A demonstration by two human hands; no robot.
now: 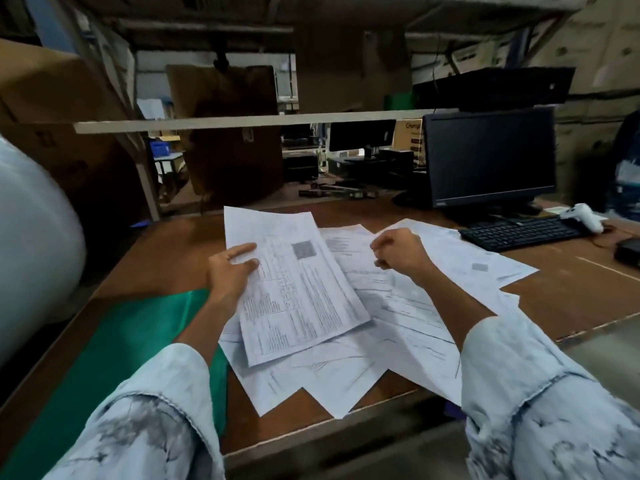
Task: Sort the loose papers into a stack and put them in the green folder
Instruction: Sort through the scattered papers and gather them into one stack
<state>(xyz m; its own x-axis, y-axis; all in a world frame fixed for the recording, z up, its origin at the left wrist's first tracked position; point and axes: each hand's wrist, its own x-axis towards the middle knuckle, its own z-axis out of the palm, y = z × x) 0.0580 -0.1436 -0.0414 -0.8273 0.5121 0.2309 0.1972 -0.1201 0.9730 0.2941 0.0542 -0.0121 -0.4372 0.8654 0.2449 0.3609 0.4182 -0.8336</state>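
My left hand [231, 271] grips a small stack of printed sheets [298, 289] by its left edge, lifted and tilted above the table. More loose papers [408, 306] lie spread over the brown table [571, 299] under and to the right of the stack. My right hand [398, 252] hovers over these papers with its fingers curled, and I cannot tell whether it pinches a sheet. The green folder [138, 344] lies flat at the left, partly under my left forearm.
A black keyboard [519, 233] and monitor [488, 157] stand at the back right, with a white handheld scanner [585, 216] beside them. A large white roll [31, 237] sits at the left edge. Cardboard boxes and a shelf board [242, 123] rise behind.
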